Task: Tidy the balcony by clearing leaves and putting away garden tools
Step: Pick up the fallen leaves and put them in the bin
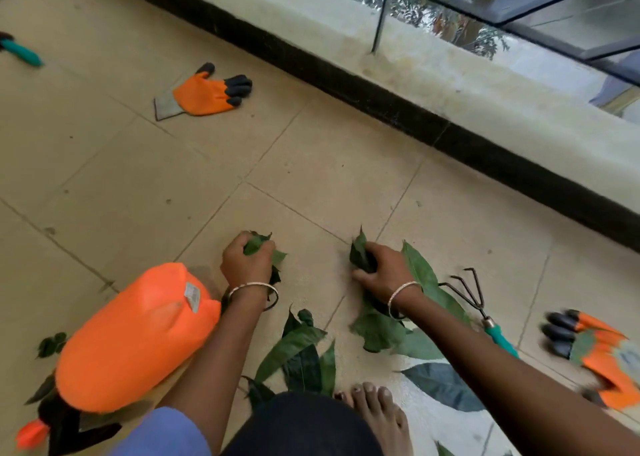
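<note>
My left hand [246, 263] grips a crumpled bunch of green leaves [258, 242] low over the beige floor tiles. My right hand [382, 268] clutches another dark bunch of leaves [360, 253], pressed near the floor. More loose leaves [301, 355] lie between my arms and under my right wrist. A black hand rake with a teal handle [478, 303] lies just right of my right forearm. One orange glove with black claw tips [207, 92] lies farther off on the tiles; a second glove [595, 348] lies at the right edge.
An orange spray bottle [138, 338] lies on its side by my left forearm. A teal-handled tool [22, 52] rests at far left. A black skirting and pale low wall [433, 85] with railing run diagonally across the far side. My bare foot [377, 414] stands near the leaves.
</note>
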Demonstrator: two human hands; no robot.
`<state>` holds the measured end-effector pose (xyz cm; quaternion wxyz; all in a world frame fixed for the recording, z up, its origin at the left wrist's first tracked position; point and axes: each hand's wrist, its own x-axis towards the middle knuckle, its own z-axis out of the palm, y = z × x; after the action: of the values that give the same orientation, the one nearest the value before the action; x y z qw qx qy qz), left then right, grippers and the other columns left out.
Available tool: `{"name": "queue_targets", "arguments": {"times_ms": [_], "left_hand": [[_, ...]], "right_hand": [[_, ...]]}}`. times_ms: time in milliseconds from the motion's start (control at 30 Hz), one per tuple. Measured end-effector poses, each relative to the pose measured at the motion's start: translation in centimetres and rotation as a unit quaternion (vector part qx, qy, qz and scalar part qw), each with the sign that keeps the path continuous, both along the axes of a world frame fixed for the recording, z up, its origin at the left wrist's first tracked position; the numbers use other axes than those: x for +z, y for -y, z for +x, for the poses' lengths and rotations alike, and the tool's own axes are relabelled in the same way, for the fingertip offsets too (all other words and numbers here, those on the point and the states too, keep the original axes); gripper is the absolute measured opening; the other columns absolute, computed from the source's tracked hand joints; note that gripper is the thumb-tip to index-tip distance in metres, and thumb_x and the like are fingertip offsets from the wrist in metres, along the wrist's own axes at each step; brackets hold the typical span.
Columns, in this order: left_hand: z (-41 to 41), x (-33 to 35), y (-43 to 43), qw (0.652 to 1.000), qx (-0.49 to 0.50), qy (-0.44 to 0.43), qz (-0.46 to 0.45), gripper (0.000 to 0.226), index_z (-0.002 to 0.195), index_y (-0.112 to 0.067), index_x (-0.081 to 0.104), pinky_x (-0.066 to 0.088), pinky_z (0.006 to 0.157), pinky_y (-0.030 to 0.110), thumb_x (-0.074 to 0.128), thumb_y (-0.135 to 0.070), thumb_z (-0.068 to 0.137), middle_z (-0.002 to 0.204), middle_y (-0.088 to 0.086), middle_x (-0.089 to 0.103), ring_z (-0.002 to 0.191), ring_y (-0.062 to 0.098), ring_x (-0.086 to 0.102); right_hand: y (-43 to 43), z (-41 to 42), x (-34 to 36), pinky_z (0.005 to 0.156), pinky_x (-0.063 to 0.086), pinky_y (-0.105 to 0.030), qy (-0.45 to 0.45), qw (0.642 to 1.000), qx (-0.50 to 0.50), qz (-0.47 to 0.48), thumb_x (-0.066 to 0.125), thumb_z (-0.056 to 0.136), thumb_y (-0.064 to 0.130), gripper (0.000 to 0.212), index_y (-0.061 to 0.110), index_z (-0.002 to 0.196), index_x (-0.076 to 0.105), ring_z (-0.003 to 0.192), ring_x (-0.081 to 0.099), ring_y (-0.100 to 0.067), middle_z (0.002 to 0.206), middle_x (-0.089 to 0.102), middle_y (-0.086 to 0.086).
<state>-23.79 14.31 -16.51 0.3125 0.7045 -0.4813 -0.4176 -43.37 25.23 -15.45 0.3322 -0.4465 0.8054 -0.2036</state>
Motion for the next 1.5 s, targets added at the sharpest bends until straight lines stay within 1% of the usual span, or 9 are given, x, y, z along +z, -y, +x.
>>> {"name": "queue_targets", "arguments": {"times_ms": [267,333,467,567,767,933,1033,1233,1500], "left_hand": [[-5.2,7.3,2.2,0.949,0.115,-0.284,0.079,0.029,0.046,-0.018,0.044,0.028,0.051,0.024,0.057,0.002,0.063,0.052,0.0,0.041,0.049,0.016,0.036],[-6.0,9.3,2.6,0.937,0.104,-0.312,0.12,0.013,0.059,-0.013,0.052,0.032,0.05,0.021,0.059,-0.006,0.05,0.067,0.007,0.048,0.051,0.018,0.041],[-7.5,12.3,2.7,0.902,0.032,-0.393,0.178,0.046,0.097,-0.005,0.062,0.037,0.039,0.011,0.057,-0.009,0.051,0.074,0.005,0.056,0.037,0.011,0.048],[-8.8,13.4,2.2,0.886,0.015,-0.415,0.204,0.014,0.084,-0.008,0.059,0.04,0.04,0.011,0.05,-0.004,0.074,0.065,0.0,0.061,0.039,0.01,0.052],[-9.4,13.0,2.1,0.847,-0.019,-0.48,0.227,0.054,0.047,-0.011,0.069,0.049,0.05,0.014,0.036,0.004,0.087,0.061,0.002,0.067,0.047,0.012,0.061],[-9.8,13.4,2.5,0.83,-0.028,-0.503,0.239,0.051,0.047,-0.012,0.067,0.047,0.051,0.016,0.037,0.004,0.086,0.064,0.003,0.066,0.05,0.012,0.058],[-10.2,15.0,2.5,0.817,0.009,-0.519,0.252,0.037,0.057,-0.01,0.06,0.046,0.052,0.02,0.038,0.005,0.083,0.07,0.005,0.062,0.055,0.015,0.054],[-12.6,22.6,1.2,0.793,0.031,-0.539,0.281,0.033,0.06,-0.011,0.055,0.046,0.05,0.019,0.036,0.005,0.081,0.065,0.003,0.06,0.049,0.016,0.053],[-18.3,39.9,-4.2,0.764,-0.054,-0.553,0.327,0.037,0.054,-0.014,0.065,0.046,0.048,0.018,0.037,-0.001,0.074,0.064,-0.002,0.064,0.054,0.013,0.059]], "right_hand": [[-5.0,-7.2,2.7,0.062,0.048,-0.043,0.178,0.897,-0.39,-0.105,0.043,0.082,-0.005,0.022,0.011,0.092,0.055,0.07,0.057,-0.033,0.085,0.059,-0.021],[-5.9,-7.1,3.0,0.064,0.048,-0.039,0.138,0.91,-0.373,-0.114,0.045,0.088,0.001,0.021,0.015,0.098,0.057,0.075,0.059,-0.031,0.086,0.062,-0.013],[-5.8,-5.8,1.9,0.078,0.055,-0.042,0.015,0.978,-0.207,0.003,0.063,0.089,0.038,0.041,0.017,0.12,0.047,0.089,0.064,-0.029,0.103,0.064,-0.008],[-4.8,-4.8,0.8,0.074,0.054,-0.042,-0.068,0.981,-0.117,0.142,0.071,0.08,0.052,0.062,0.017,0.118,0.037,0.092,0.064,-0.032,0.104,0.064,-0.011],[-3.7,-5.1,-0.2,0.073,0.044,-0.036,-0.081,0.97,-0.098,0.206,0.062,0.089,0.048,0.043,0.012,0.109,0.051,0.099,0.06,-0.035,0.109,0.061,-0.014],[-1.8,-5.7,1.4,0.063,0.044,-0.031,0.047,0.974,-0.213,0.06,0.052,0.095,0.029,0.019,0.011,0.094,0.059,0.077,0.06,-0.027,0.09,0.063,-0.011],[0.3,-7.4,5.9,0.052,0.039,-0.028,0.265,0.872,-0.405,-0.07,0.051,0.093,0.019,0.018,0.009,0.083,0.062,0.057,0.05,-0.018,0.074,0.059,-0.009],[1.7,-10.6,17.9,0.062,0.048,-0.029,0.623,0.536,-0.538,-0.189,0.043,0.091,0.014,0.041,0.003,0.057,0.063,0.07,0.066,-0.025,0.068,0.067,-0.012],[-6.9,-12.1,34.8,0.032,0.03,-0.017,0.636,0.495,-0.525,-0.272,0.039,0.09,0.009,0.019,0.014,0.072,0.039,0.038,0.034,-0.008,0.059,0.042,0.0]]}}
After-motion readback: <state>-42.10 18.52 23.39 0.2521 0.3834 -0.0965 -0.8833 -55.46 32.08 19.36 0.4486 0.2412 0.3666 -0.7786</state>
